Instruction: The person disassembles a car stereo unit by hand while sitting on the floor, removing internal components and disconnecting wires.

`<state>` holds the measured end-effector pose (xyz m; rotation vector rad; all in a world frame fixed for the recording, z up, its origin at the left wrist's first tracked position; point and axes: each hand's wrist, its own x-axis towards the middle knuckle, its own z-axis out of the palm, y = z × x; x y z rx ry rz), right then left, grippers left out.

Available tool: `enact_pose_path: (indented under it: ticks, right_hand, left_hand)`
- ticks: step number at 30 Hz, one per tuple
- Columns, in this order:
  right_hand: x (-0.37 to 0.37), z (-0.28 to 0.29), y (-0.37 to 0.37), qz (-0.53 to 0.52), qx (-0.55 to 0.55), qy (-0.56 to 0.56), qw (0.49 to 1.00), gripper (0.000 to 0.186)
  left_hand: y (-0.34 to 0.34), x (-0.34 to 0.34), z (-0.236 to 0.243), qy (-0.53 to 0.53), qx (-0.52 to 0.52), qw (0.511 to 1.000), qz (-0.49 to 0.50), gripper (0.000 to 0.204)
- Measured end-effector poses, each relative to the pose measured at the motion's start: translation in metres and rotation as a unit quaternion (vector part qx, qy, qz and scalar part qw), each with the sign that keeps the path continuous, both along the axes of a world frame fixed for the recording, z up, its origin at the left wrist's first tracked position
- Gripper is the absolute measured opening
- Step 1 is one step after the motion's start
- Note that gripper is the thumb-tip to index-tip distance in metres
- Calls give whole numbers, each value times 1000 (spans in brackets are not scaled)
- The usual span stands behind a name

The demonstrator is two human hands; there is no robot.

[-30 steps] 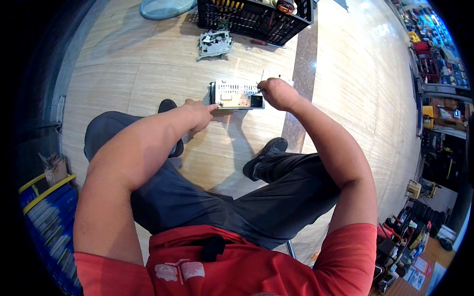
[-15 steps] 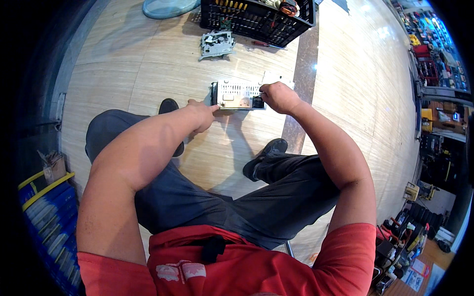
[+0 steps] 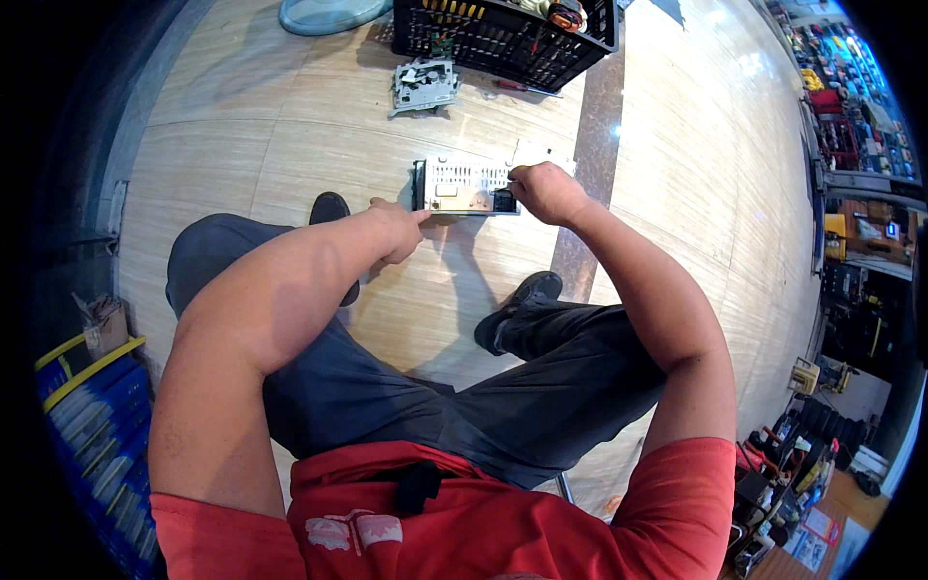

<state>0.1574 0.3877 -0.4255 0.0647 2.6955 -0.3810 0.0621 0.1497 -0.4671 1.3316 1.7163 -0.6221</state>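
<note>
A flat metal electronic unit (image 3: 464, 185), silvery with slots in its top and a black left end, lies on the floor in front of me; it looks like a car stereo chassis. My left hand (image 3: 394, 232) is at its near left corner, a finger stretched out and touching the edge there. At the right part of the unit, my right hand (image 3: 549, 192) has its fingers pinched together beside a dark opening. Whatever is between those fingers is too small or hidden to make out. A pale flat panel (image 3: 534, 153) shows just behind my right hand.
Farther off lies a silvery metal mechanism (image 3: 425, 87). Behind it stands a black plastic crate (image 3: 503, 43) holding tools, with a screwdriver (image 3: 527, 88) on the floor before it. A blue-grey round object (image 3: 332, 14) is at far left. My shoes (image 3: 519, 309) flank the near floor.
My left hand has shifted very slightly at the unit's corner. The right hand keeps its pinch in the same place, and the unit has not visibly moved.
</note>
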Motion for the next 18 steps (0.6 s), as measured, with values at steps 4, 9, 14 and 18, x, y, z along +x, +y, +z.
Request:
enact_pose_path:
  ticks: [4,9,14,18]
  right_hand:
    - [0,-1,0,-7,0,6,1000,29]
    - [-1,-1,-1,-11,-1,-2,1000,29]
    - [-1,1,-3,-13,8,-12,1000,30]
    - [-2,1,-2,-14,9,-9,1000,30]
  left_hand:
    - [-1,1,1,-6,14,1000,-13,77]
    - [3,4,9,-14,10,1000,11,68]
    - [6,5,8,-7,37,999,2,58]
    - [7,6,17,6,70,997,-12,55]
